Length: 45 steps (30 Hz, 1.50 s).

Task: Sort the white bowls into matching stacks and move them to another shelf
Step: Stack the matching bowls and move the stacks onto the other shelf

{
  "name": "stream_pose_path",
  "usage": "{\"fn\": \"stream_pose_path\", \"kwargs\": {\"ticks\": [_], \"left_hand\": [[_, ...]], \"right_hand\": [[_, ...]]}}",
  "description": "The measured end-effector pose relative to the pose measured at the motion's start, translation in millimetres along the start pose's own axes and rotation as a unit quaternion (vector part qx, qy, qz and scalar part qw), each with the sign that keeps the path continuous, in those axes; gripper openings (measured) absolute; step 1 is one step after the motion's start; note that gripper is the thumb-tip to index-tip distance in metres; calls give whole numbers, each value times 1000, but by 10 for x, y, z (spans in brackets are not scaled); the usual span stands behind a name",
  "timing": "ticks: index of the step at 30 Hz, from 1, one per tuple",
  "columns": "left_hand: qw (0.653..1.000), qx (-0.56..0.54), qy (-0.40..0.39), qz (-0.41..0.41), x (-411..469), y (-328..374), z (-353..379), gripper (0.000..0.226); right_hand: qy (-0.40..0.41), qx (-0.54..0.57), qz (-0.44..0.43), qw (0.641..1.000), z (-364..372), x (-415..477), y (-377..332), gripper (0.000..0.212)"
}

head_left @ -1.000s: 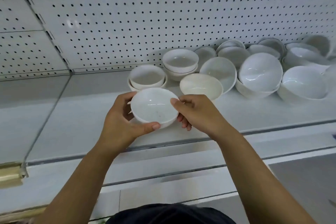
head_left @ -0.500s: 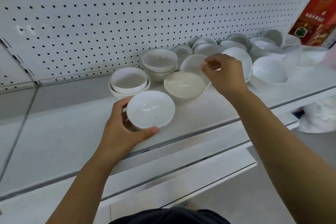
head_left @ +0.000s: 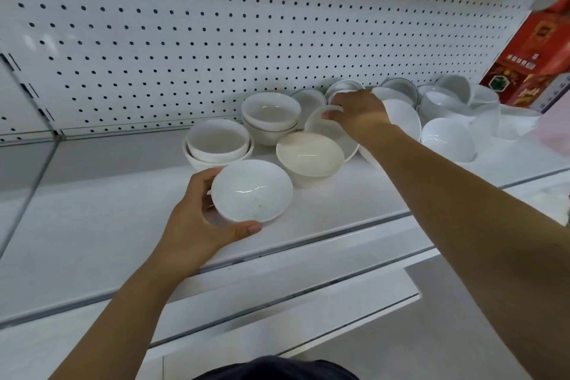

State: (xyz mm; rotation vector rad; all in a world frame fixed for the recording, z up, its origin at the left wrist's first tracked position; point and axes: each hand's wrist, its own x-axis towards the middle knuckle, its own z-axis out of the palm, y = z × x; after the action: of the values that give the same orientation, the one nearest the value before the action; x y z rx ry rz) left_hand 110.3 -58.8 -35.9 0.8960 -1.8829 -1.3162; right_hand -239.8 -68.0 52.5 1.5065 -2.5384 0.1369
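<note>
Early yet: gripping small bowl (head_left: 251,191) in left hand (head_left: 197,225), pinching tilted bowl (head_left: 327,133) with right hand (head_left: 361,114); two short stacks (head_left: 219,145) built, loose pile (head_left: 447,139) left.

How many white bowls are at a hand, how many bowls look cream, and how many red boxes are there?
White bowls at a hand: 2, the held bowl in the left hand and the tilted bowl at the right hand
Cream bowl: 1
Red box: 1
Total: 4
The other white bowls overlap too much to count.
</note>
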Motion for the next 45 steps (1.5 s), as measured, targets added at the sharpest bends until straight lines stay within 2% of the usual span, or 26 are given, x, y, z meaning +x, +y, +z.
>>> {"fn": "stream_pose_path", "kwargs": {"ticks": [4, 10, 17, 23, 29, 34, 38, 42, 45], "left_hand": [[1000, 2, 1, 4, -14, 24, 10, 97], [1000, 4, 0, 9, -21, 42, 15, 95], [1000, 8, -1, 3, -12, 40, 21, 96], [1000, 18, 10, 0, -34, 47, 38, 98], [1000, 23, 14, 9, -68, 44, 38, 93], [1000, 13, 7, 11, -69, 16, 26, 94], [1000, 4, 1, 13, -63, -6, 18, 95], [1000, -3, -3, 13, -70, -14, 15, 96], [1000, -2, -4, 13, -81, -19, 15, 95]], "right_hand": [[18, 25, 4, 1000, 23, 9, 38, 37], [59, -2, 5, 998, 76, -53, 52, 44], [160, 48, 6, 986, 25, -118, 168, 40], [304, 169, 53, 936, -39, -177, 268, 40], [370, 296, 78, 877, -191, -294, 178, 40], [340, 365, 88, 862, -259, -456, -54, 42], [277, 442, 96, 848, -264, -594, -308, 41], [206, 450, 82, 865, -267, -818, -606, 52], [162, 473, 63, 864, -184, -955, -782, 33]]}}
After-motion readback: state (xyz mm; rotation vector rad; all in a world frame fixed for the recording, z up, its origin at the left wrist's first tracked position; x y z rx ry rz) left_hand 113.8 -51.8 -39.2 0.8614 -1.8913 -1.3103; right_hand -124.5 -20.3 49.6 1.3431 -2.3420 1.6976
